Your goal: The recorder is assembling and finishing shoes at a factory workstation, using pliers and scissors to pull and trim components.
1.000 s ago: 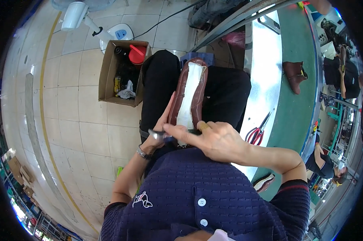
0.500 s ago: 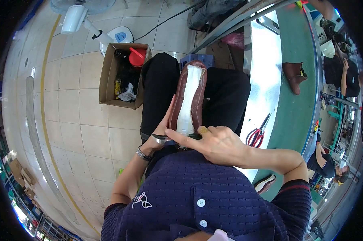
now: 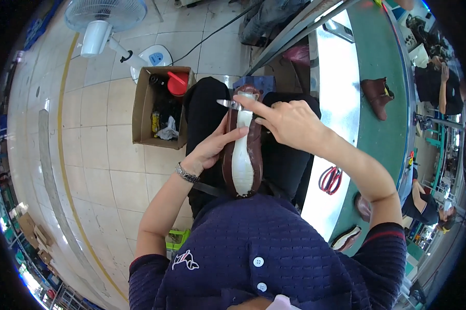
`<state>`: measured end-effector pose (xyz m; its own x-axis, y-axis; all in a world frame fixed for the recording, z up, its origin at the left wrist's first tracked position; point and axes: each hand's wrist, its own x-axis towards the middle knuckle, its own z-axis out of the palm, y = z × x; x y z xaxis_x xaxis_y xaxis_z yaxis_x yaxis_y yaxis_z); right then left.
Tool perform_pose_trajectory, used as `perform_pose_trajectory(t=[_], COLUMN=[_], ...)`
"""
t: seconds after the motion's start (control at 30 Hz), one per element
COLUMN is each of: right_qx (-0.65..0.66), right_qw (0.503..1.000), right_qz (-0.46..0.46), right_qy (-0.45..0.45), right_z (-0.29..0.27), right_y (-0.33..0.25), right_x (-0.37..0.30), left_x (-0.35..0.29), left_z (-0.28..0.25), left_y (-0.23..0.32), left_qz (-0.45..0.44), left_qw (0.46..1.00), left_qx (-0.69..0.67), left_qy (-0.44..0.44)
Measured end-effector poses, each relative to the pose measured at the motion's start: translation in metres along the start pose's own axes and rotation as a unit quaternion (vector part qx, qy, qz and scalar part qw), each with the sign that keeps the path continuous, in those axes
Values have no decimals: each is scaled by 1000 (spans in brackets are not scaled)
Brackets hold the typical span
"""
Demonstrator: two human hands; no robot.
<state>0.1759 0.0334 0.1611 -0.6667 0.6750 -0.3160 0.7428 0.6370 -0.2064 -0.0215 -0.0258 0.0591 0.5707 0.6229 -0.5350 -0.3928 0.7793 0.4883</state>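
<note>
A brown shoe (image 3: 256, 150) lies sole side up between my thighs, with a pale strip (image 3: 242, 160) running down its middle. Its near end reaches my shirt. My left hand (image 3: 212, 145) grips it from the left, thumb across the strip and fingers hidden beneath. A knife (image 3: 227, 104) with a short silver blade is in my right hand (image 3: 289, 121), over the far end of the shoe. The blade points left, beyond the shoe's edge; its handle is mostly covered by my fingers. My right forefinger extends along the knife.
On the floor at left stands a cardboard box (image 3: 140, 108) holding a red container, with a fan (image 3: 96, 39) behind it. The bench at right carries red-handled scissors (image 3: 330, 181), a phone (image 3: 339, 30), a brown boot (image 3: 378, 98) and another shoe (image 3: 346, 238).
My right hand has carried the knife from the shoe's near end to its far end. The shoe sits closer to my body, and my left hand has shifted up its side, thumb now on the strip.
</note>
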Motion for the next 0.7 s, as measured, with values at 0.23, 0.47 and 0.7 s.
perform_pose_trajectory(t=[0.23, 0.47, 0.7], right_qx=[255, 693, 755], right_qw=[923, 678, 629], right_qz=[59, 201, 182], right_qy=[282, 141, -34], right_z=[-2, 38, 99], right_y=[-4, 9, -10], right_x=[-57, -113, -142], left_x=[-11, 5, 20], left_z=[19, 5, -21], left_y=[8, -32, -88], left_qz=[13, 184, 174], left_qw=[997, 955, 939], left_qx=[77, 219, 256], left_qy=[-17, -77, -149])
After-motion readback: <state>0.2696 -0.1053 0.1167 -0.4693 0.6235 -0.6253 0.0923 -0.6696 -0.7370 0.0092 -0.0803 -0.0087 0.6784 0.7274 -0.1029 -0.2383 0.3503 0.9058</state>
